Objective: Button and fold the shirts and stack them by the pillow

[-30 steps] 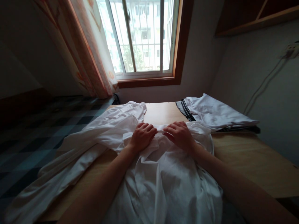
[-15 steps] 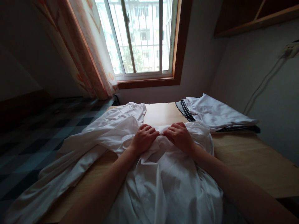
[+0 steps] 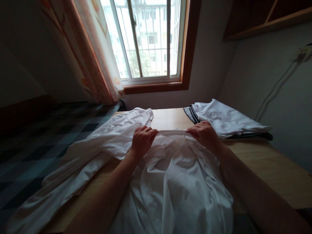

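Note:
A crumpled white garment (image 3: 170, 182) lies spread over a wooden table (image 3: 268, 169), one part trailing off to the left. My left hand (image 3: 142, 140) and my right hand (image 3: 204, 134) each pinch the garment's far edge, which is stretched taut in a straight line between them. Both hands have their fingers curled closed on the cloth.
A folded white garment with dark striped trim (image 3: 219, 118) lies at the table's far right. A bed with a checked cover (image 3: 36, 143) stands on the left. Behind are a window (image 3: 148, 39) with a curtain (image 3: 95, 55), and a wall cable (image 3: 275, 87) at right.
My hands have moved apart along the garment's far edge, the right one further right, pulling that edge straight. The cloth below has smoothed a little.

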The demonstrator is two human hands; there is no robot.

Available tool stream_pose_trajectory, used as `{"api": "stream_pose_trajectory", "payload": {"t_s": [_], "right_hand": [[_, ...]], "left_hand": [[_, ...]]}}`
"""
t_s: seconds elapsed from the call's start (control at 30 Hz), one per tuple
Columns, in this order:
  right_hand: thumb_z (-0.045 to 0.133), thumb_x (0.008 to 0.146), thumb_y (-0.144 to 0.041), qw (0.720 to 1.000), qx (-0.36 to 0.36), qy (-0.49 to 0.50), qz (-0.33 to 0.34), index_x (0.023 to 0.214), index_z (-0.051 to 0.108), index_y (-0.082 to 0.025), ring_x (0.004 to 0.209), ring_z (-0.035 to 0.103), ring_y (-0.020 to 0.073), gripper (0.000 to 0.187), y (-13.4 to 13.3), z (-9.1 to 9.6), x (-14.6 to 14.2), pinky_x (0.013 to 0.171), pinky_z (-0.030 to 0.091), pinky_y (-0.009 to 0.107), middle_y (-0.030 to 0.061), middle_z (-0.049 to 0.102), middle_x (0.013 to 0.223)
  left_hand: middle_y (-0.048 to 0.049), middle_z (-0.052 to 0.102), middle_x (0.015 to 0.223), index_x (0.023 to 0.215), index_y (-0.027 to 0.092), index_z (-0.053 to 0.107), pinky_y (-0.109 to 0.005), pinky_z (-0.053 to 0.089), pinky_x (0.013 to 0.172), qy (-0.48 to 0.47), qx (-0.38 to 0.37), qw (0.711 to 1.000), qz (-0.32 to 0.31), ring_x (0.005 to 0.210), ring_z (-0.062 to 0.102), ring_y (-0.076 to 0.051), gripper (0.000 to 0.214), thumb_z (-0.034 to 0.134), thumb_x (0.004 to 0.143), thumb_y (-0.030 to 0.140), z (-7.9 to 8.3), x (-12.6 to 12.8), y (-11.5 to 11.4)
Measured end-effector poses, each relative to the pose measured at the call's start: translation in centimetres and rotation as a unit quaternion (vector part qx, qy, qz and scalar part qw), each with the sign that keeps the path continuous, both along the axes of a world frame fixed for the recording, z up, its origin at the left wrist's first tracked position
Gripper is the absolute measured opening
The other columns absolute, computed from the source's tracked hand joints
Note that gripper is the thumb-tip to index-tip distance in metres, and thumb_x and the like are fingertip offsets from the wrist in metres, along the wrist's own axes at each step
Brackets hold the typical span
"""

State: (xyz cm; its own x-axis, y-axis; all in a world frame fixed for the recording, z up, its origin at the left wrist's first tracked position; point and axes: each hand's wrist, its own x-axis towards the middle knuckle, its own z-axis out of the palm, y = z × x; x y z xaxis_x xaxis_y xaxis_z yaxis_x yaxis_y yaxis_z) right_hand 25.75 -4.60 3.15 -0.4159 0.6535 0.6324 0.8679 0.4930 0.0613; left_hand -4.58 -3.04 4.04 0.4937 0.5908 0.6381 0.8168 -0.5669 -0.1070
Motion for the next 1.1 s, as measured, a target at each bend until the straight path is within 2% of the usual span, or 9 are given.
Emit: {"api": "stream_pose_trajectory", "payload": {"t_s": [0.3,0.43,0.57,0.67,0.73,0.8,0.87,1.0,1.1], "right_hand": [[0.058,0.093,-0.028,0.998,-0.008,0.017,-0.067,0.088,0.078,-0.022,0.080,0.068,0.0235,0.021,0.5,0.5,3.9,0.079,0.038,0.034,0.0069,0.078,0.087],[0.055,0.092,-0.025,0.993,0.000,0.041,-0.107,0.095,0.078,-0.021,0.083,0.070,0.0258,0.024,0.3,0.8,4.1,0.078,0.040,0.035,0.0094,0.078,0.091],[0.054,0.093,-0.025,0.992,-0.007,0.048,-0.118,0.102,0.078,-0.021,0.084,0.070,0.0258,0.026,0.2,0.8,4.3,0.079,0.041,0.035,0.0104,0.078,0.095],[0.053,0.091,-0.024,0.985,-0.034,0.053,-0.161,0.096,0.078,-0.021,0.084,0.070,0.0274,0.026,0.2,0.5,4.5,0.078,0.043,0.038,0.0104,0.078,0.091],[0.052,0.088,-0.019,0.980,-0.028,0.057,-0.188,0.096,0.077,-0.020,0.092,0.068,0.0301,0.026,0.1,0.2,4.0,0.083,0.044,0.042,0.0121,0.077,0.096],[0.052,0.083,-0.013,0.984,0.003,0.053,-0.170,0.108,0.074,-0.020,0.109,0.063,0.0328,0.034,-0.1,-0.1,2.9,0.095,0.041,0.049,0.0134,0.074,0.113],[0.053,0.080,-0.011,0.993,0.024,0.042,-0.110,0.123,0.067,-0.022,0.125,0.055,0.0328,0.046,-0.4,-0.1,1.1,0.106,0.031,0.055,0.0119,0.068,0.129],[0.052,0.091,-0.018,0.999,-0.008,0.029,0.013,0.129,0.062,-0.023,0.130,0.052,0.0282,0.040,-0.7,0.5,-3.3,0.113,0.024,0.053,0.0092,0.066,0.132],[0.053,0.096,-0.025,0.998,-0.020,0.017,0.060,0.125,0.064,-0.024,0.128,0.053,0.0269,0.031,-0.2,1.1,-6.1,0.114,0.023,0.051,0.0088,0.068,0.128]], "left_hand": [[-0.0050,0.071,0.078,0.085,0.021,0.072,-0.037,0.042,0.077,-0.014,0.010,0.999,0.037,0.082,0.062,-0.024,0.031,0.048,0.100,0.034,-0.2,-0.6,0.6],[-0.0058,0.070,0.078,0.085,0.021,0.071,-0.035,0.044,0.075,-0.026,0.019,0.999,0.040,0.081,0.062,-0.023,0.033,0.045,0.101,0.033,-0.4,-0.6,0.8],[-0.0059,0.071,0.081,0.091,0.021,0.071,-0.034,0.045,0.075,-0.033,0.020,0.999,0.033,0.082,0.062,-0.023,0.032,0.044,0.102,0.033,-1.0,-1.0,1.1],[-0.0058,0.071,0.083,0.095,0.020,0.072,-0.035,0.046,0.076,-0.021,0.003,0.999,0.027,0.084,0.062,-0.023,0.028,0.047,0.101,0.031,-1.4,-1.4,1.3],[-0.0055,0.071,0.084,0.095,0.021,0.072,-0.035,0.046,0.077,-0.011,-0.009,1.000,0.018,0.084,0.062,-0.022,0.025,0.049,0.100,0.029,-1.6,-1.5,1.4],[-0.0053,0.071,0.085,0.093,0.021,0.072,-0.035,0.047,0.077,-0.002,-0.012,1.000,0.011,0.084,0.062,-0.022,0.025,0.049,0.099,0.028,-1.5,-1.4,1.3],[-0.0052,0.071,0.084,0.090,0.021,0.071,-0.035,0.046,0.078,0.005,-0.005,1.000,0.005,0.084,0.061,-0.021,0.026,0.047,0.100,0.028,-1.4,-1.1,1.0],[-0.0046,0.071,0.086,0.091,0.021,0.069,-0.036,0.044,0.080,0.011,0.014,1.000,-0.013,0.085,0.061,-0.021,0.025,0.046,0.101,0.028,-0.8,-0.6,0.2],[-0.0044,0.071,0.087,0.092,0.021,0.068,-0.036,0.044,0.082,0.006,0.014,1.000,-0.026,0.084,0.060,-0.020,0.026,0.045,0.102,0.029,-0.5,-0.5,-0.2]]}}
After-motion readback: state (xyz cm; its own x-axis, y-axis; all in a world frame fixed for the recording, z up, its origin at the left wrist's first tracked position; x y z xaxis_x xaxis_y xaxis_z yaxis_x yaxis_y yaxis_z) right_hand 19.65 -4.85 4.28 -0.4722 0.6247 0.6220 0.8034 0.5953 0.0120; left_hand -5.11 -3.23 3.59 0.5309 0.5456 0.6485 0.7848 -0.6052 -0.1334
